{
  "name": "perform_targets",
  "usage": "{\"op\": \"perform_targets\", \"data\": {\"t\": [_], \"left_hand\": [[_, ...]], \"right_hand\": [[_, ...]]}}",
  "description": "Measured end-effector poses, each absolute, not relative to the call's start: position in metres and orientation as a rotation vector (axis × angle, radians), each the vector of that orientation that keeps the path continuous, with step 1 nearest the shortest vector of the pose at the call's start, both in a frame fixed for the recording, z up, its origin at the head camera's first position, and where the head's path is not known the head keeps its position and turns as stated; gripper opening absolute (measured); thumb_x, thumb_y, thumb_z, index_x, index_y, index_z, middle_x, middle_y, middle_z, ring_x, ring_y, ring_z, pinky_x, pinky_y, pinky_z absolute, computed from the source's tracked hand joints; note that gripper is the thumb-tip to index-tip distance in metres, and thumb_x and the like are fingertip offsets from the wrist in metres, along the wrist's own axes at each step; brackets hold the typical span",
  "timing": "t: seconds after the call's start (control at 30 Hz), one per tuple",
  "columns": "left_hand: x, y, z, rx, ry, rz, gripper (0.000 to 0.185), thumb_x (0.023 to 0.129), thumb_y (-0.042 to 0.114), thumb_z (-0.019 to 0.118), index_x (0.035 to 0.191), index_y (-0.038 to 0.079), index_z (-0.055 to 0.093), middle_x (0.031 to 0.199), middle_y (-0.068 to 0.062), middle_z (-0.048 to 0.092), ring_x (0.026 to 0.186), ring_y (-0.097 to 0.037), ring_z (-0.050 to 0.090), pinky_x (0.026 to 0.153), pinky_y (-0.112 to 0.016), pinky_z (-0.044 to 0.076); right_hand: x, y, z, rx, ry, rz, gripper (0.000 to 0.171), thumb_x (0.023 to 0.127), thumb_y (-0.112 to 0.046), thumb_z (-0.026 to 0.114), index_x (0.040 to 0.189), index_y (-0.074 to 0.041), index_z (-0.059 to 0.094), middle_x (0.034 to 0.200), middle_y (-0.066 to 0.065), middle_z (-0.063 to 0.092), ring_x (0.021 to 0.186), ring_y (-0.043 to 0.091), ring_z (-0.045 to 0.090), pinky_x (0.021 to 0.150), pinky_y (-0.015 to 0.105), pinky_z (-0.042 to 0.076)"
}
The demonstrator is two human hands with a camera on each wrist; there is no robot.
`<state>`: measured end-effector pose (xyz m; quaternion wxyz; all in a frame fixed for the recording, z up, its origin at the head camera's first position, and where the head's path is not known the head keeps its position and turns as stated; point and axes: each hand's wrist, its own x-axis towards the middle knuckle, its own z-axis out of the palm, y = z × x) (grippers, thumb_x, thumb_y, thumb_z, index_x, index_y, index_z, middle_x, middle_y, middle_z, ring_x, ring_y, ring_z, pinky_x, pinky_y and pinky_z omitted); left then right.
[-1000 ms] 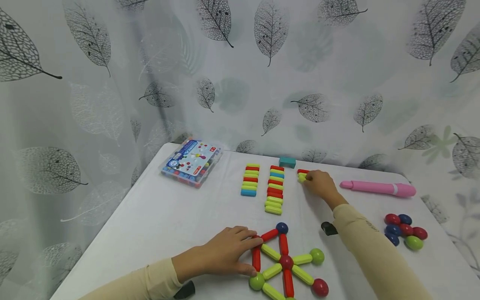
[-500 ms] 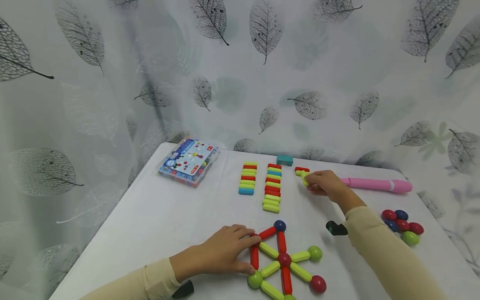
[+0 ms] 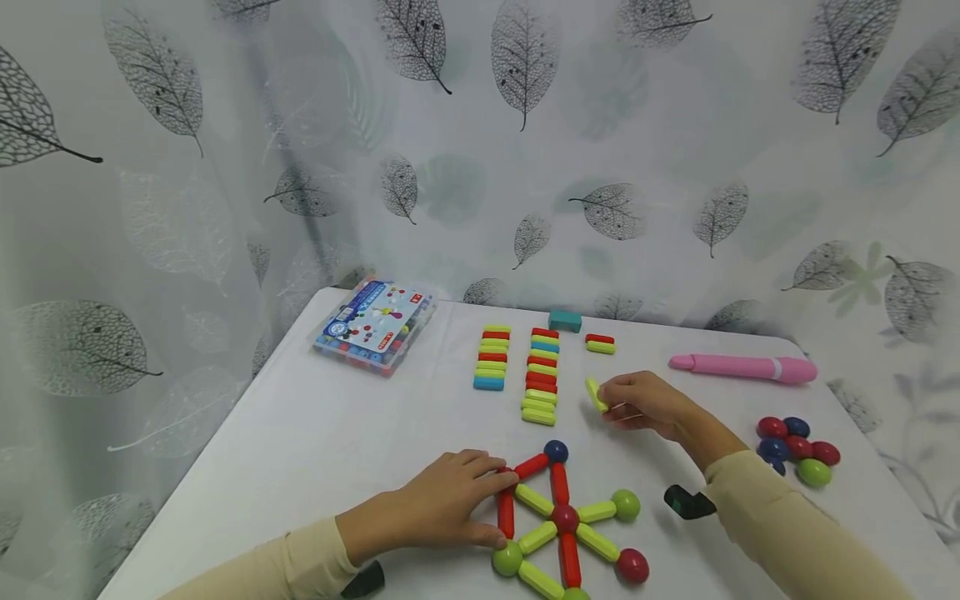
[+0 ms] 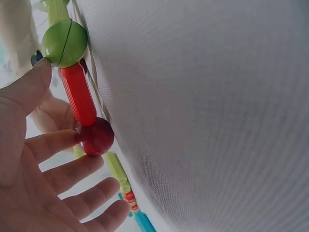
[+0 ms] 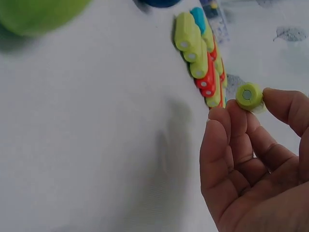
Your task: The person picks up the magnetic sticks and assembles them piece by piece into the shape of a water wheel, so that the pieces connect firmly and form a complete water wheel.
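My right hand (image 3: 641,402) pinches a yellow-green magnetic rod (image 3: 596,395) between thumb and fingers, above the table. In the right wrist view, the rod's round end (image 5: 247,94) with a metal disc faces the camera. My left hand (image 3: 450,502) rests at the left side of a flat frame built of red and yellow-green rods and coloured balls. Its thumb touches a green ball (image 4: 65,43), and its straight index and middle fingers touch a red ball (image 4: 96,137). A red rod (image 4: 78,94) links these two balls. The frame's hub is another red ball (image 3: 565,519).
Two columns of rods (image 3: 541,375) lie in the middle back. A short pair of rods (image 3: 600,343), a teal block (image 3: 565,321) and a pink stick (image 3: 742,367) are behind the right hand. Loose balls (image 3: 799,447) sit at right, a clear case (image 3: 375,325) at back left.
My right hand has lifted a yellow-green rod away from the small pile at the back and brought it nearer, toward the frame. The left hand stays at the frame.
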<state>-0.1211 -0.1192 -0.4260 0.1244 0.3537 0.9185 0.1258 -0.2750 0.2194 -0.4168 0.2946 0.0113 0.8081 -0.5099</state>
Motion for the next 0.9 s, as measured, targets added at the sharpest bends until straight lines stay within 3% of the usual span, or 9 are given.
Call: {"op": "perform_targets", "data": {"t": [0.27,0.9], "left_hand": [[-0.122,-0.119,-0.427,1.016,2.676,0.369,0.074,0.089,0.066,0.066,0.152,0.032,0.048,0.152,0.006,0.050,0.139,-0.019,0.046,0.109,-0.045,0.047],[-0.121,-0.118,-0.429,1.013,2.679,0.372,0.074,0.089,0.067,0.066,0.152,0.032,0.048,0.151,0.006,0.051,0.139,-0.019,0.045,0.109,-0.046,0.047]], "right_hand": [[-0.247,0.217,-0.420,-0.109,2.183,-1.263,0.038,0.098,-0.031,0.067,0.121,-0.001,0.069,0.092,0.005,0.068,0.082,0.021,0.064,0.076,0.031,0.058],[-0.201,0.219,-0.427,-0.283,2.191,-1.094,0.026,0.092,-0.025,0.073,0.107,-0.004,0.074,0.081,0.003,0.065,0.075,0.017,0.058,0.065,0.028,0.050]]}}
